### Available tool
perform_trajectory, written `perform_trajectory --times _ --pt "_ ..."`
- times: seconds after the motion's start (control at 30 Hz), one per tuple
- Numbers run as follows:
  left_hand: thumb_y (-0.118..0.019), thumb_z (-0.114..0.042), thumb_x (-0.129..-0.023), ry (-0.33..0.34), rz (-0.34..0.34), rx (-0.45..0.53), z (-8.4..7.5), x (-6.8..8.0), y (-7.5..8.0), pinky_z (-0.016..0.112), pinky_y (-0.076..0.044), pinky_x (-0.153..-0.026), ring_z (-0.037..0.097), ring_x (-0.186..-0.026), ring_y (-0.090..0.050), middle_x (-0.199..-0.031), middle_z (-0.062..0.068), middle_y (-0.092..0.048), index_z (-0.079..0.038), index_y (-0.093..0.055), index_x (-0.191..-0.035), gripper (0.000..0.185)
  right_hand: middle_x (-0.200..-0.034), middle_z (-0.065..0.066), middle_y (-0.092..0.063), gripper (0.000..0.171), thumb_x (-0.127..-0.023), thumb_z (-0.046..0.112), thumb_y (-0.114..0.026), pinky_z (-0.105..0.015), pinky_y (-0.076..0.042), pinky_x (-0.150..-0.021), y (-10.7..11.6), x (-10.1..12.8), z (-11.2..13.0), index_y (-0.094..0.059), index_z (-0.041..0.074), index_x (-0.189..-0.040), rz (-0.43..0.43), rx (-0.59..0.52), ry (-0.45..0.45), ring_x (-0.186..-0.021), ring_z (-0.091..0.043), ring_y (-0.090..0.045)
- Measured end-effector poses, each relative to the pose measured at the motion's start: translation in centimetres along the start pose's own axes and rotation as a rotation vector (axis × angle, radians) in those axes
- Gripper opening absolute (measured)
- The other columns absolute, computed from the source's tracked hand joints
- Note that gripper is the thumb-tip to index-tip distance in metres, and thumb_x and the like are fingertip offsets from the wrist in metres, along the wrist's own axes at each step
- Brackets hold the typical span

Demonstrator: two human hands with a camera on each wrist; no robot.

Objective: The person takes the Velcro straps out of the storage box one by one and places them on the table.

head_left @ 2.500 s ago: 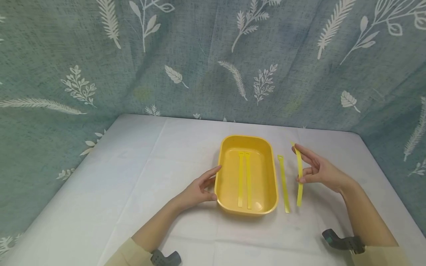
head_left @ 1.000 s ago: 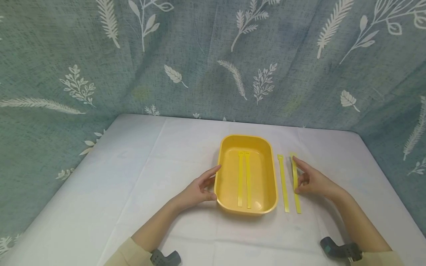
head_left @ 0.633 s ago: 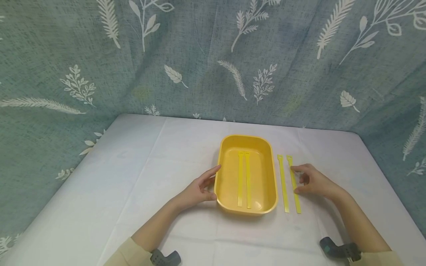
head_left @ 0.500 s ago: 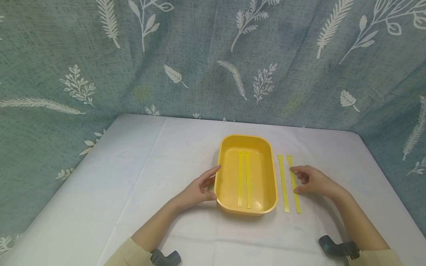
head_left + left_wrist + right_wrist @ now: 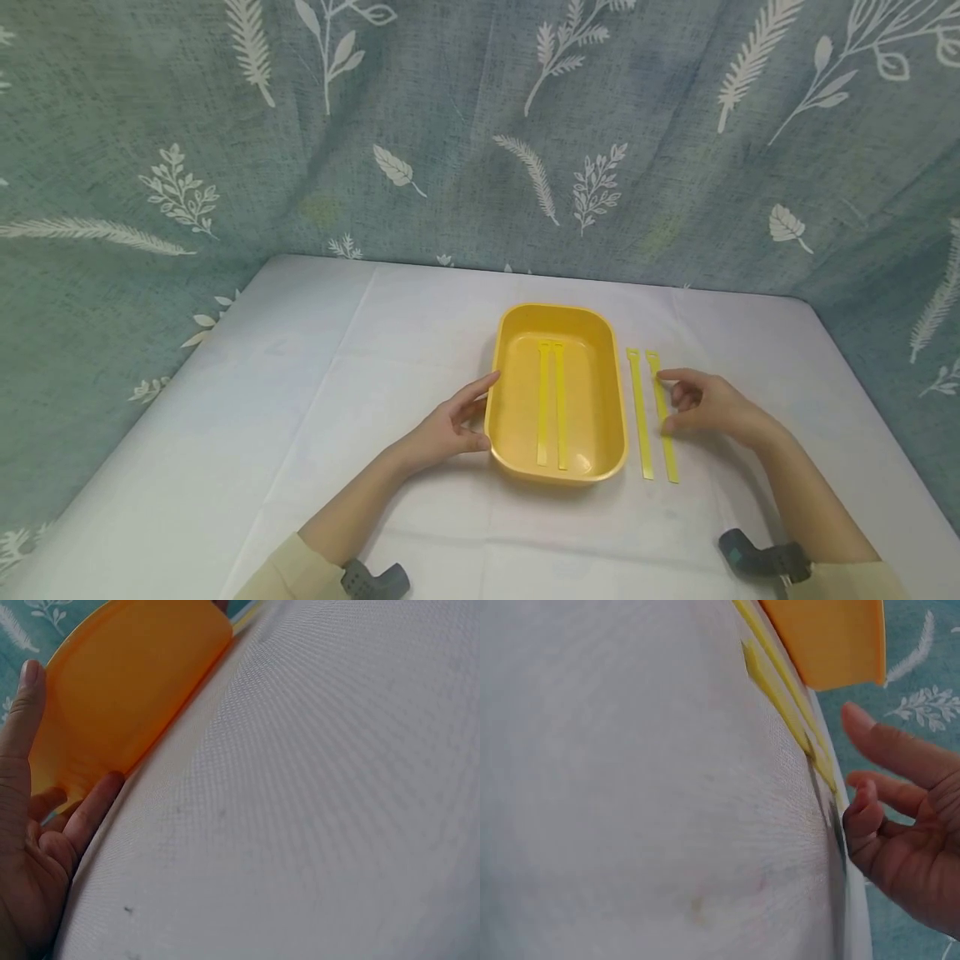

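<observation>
Left arm: reaches in from the lower left, sleeve at the forearm, wrist device below.
Left hand (image 5: 446, 429): thumb and index finger spread apart, touching the left side of the tray (image 5: 513, 433); it pinches nothing.
Right arm: comes in from the lower right, forearm slanting up and leftward.
Right hand (image 5: 708, 408): palm side turned toward the strips, index finger reaching left, thumb nearer the person, a gap between them, other fingers bent; whether the tips touch the outer strip cannot be told.
Outer strip (image 5: 662, 407): flat on the table (image 5: 337, 467) under the right fingertips; long axis runs away from the person, slotted head at the far end, plain tail angled slightly right.
Inner strip (image 5: 640, 417): between outer strip and tray, nearly parallel, head also far.
Tray pair (image 5: 561, 408): two strips side by side inside, heads far, lengthwise with the tray.
</observation>
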State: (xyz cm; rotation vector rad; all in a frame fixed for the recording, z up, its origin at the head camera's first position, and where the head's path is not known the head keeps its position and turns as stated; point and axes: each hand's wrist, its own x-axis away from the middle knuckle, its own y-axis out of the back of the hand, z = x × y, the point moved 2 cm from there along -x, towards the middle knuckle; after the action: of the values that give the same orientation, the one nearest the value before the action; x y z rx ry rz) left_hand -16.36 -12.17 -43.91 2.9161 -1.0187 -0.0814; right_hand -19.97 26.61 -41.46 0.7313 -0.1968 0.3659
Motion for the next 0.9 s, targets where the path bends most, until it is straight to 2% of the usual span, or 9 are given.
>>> perform_trajectory --times 0.17,0.37,0.47,0.67,0.77,0.9 --pt "-0.071 -0.013 -0.078 0.000 0.002 0.006 0.1 0.0 0.1 0.029 -0.050 -0.087 0.028 -0.136 -0.025 -0.153 -0.001 -0.012 -0.021 -0.018 -0.146 0.086 -0.091 -0.009 -0.045 0.080 -0.068 0.021 -0.080 -0.022 -0.043 -0.061 0.5 -0.2 0.7 -0.039 0.004 -0.134 0.052 -0.141 0.020 -0.075 -0.013 -0.045" --pt "-0.068 -0.001 -0.078 0.027 -0.001 0.004 -0.6 0.1 -0.1 0.030 -0.050 -0.087 0.031 -0.136 -0.023 -0.153 0.001 -0.010 -0.019 -0.017 -0.146 0.086 -0.092 -0.007 -0.046 0.073 -0.071 0.011 -0.076 -0.022 -0.045 -0.066 1.1 0.0 2.5 -0.039 0.002 -0.134 0.114 -0.247 0.075 -0.075 -0.009 -0.045" --pt "-0.067 -0.002 -0.079 0.031 -0.002 -0.010 -0.5 0.1 0.0 0.029 -0.050 -0.086 0.030 -0.136 -0.023 -0.153 0.001 -0.010 -0.020 -0.017 -0.146 0.086 -0.094 -0.007 -0.046 0.072 -0.073 0.007 -0.074 -0.022 -0.047 -0.069 1.2 0.1 3.4 -0.037 0.001 -0.135 0.133 -0.302 0.072 -0.076 -0.009 -0.046" --pt "-0.071 -0.015 -0.078 0.036 -0.004 -0.003 0.2 0.1 0.1 0.031 -0.048 -0.089 0.028 -0.137 -0.021 -0.153 -0.003 -0.011 -0.026 -0.020 -0.145 0.085 -0.100 -0.015 -0.049 0.071 -0.074 0.008 -0.074 -0.022 -0.050 -0.073 1.1 0.0 5.0 -0.039 0.002 -0.135 0.138 -0.294 0.051 -0.078 -0.013 -0.050" --pt "-0.071 -0.012 -0.078 0.048 -0.008 -0.004 0.3 0.1 0.1 0.031 -0.048 -0.090 0.027 -0.138 -0.020 -0.152 -0.004 -0.012 -0.030 -0.022 -0.144 0.084 -0.103 -0.018 -0.049 0.071 -0.073 0.010 -0.074 -0.023 -0.050 -0.074 1.1 -0.1 5.9 -0.038 0.002 -0.135 0.155 -0.286 0.076 -0.079 -0.014 -0.051" --pt "-0.070 -0.008 -0.078 0.053 -0.009 0.001 0.1 0.1 0.0 0.031 -0.048 -0.089 0.027 -0.138 -0.019 -0.153 -0.004 -0.012 -0.031 -0.021 -0.144 0.084 -0.102 -0.017 -0.049 0.072 -0.073 0.011 -0.074 -0.024 -0.050 -0.074 1.2 -0.3 7.2 -0.038 0.001 -0.134 0.175 -0.279 0.113 -0.078 -0.014 -0.051"
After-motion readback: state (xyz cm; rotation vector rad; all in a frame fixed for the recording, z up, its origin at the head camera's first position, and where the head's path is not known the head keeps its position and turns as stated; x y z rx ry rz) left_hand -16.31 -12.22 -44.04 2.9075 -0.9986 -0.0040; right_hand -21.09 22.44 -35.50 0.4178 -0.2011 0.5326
